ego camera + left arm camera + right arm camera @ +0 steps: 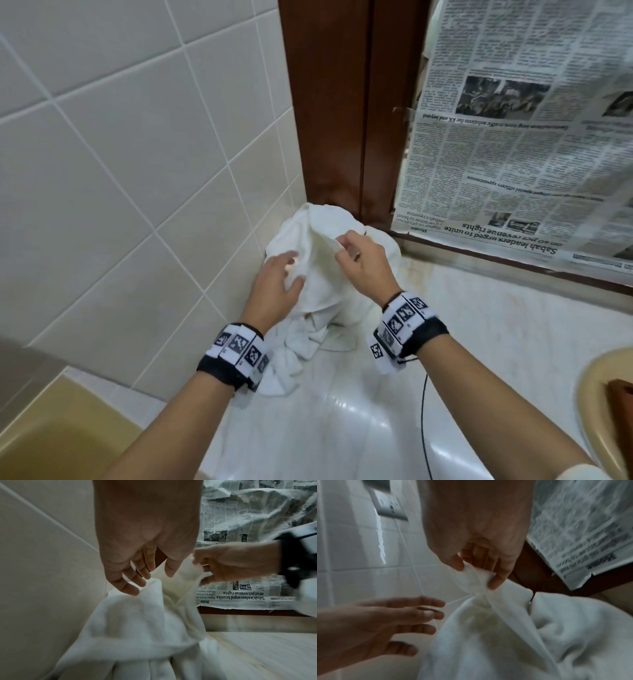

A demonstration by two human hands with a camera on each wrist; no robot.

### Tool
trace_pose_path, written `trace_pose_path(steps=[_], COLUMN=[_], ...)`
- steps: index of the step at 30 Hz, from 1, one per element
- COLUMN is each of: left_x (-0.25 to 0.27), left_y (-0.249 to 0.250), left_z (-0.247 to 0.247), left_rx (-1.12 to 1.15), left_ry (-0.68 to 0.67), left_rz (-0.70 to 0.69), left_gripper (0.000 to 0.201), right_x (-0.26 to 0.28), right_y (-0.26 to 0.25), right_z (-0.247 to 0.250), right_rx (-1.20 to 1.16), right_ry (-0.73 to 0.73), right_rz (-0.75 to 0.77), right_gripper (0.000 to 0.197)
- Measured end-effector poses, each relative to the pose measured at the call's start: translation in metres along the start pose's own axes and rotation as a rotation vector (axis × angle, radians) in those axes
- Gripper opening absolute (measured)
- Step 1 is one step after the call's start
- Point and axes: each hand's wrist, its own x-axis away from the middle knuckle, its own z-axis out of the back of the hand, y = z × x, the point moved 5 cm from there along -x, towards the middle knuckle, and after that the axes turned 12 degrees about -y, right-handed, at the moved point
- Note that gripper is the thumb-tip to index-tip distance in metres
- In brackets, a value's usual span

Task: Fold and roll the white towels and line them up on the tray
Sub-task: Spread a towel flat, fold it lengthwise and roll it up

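Note:
A heap of crumpled white towels (329,294) lies in the corner of the pale counter, against the tiled wall. My right hand (356,250) pinches the raised edge of the top towel (476,580) between thumb and fingers and holds it up. My left hand (284,274) hovers at the towel's left side with fingers spread and nearly straight; its fingertips (132,591) touch the cloth (137,622) without holding it. No tray can be made out for certain in any view.
The tiled wall (120,171) stands close on the left, a dark wooden frame (332,102) behind the heap, and newspaper (513,137) covers the window on the right. A beige basin rim (592,394) sits at the right, a yellowish tub (61,442) at lower left. A wall socket (388,505) is above.

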Motion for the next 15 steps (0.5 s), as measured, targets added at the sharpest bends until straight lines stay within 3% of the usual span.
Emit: trace_pose_path(steps=[3, 5, 11, 15], left_x=[-0.014, -0.019, 0.017, 0.053], left_y=[0.015, 0.026, 0.044, 0.05], left_z=[0.014, 0.012, -0.023, -0.027], left_rx=[0.027, -0.033, -0.105, -0.063], left_ry=[0.027, -0.024, -0.196, -0.299], left_rz=[-0.119, -0.222, -0.379, -0.432], left_gripper=[0.063, 0.064, 0.016, 0.017], right_x=[0.044, 0.075, 0.156, 0.206], right_y=[-0.028, -0.044, -0.067, -0.072], right_z=[0.016, 0.026, 0.051, 0.072], right_rx=[-0.12, -0.149, -0.153, -0.145], right_ry=[-0.013, -0.01, 0.075, 0.169], right_rz=[-0.002, -0.018, -0.053, -0.118], right_gripper=[0.012, 0.011, 0.008, 0.007])
